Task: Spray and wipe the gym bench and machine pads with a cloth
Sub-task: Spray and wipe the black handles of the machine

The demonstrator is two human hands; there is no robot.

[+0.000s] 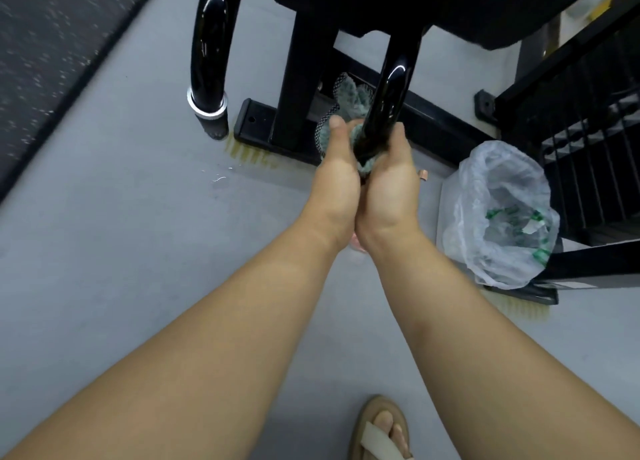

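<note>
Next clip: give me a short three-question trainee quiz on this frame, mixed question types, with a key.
1. True or false: the left hand and the right hand both hold the cloth wrapped round the glossy black tube.
2. What stands on the floor to the right of the hands? A) a spray bottle B) a bin lined with a clear bag C) a dumbbell
3. Fill in: the second black tube, at left, carries a ___ collar near its lower end.
Key: 1 true; 2 B; 3 silver.
</note>
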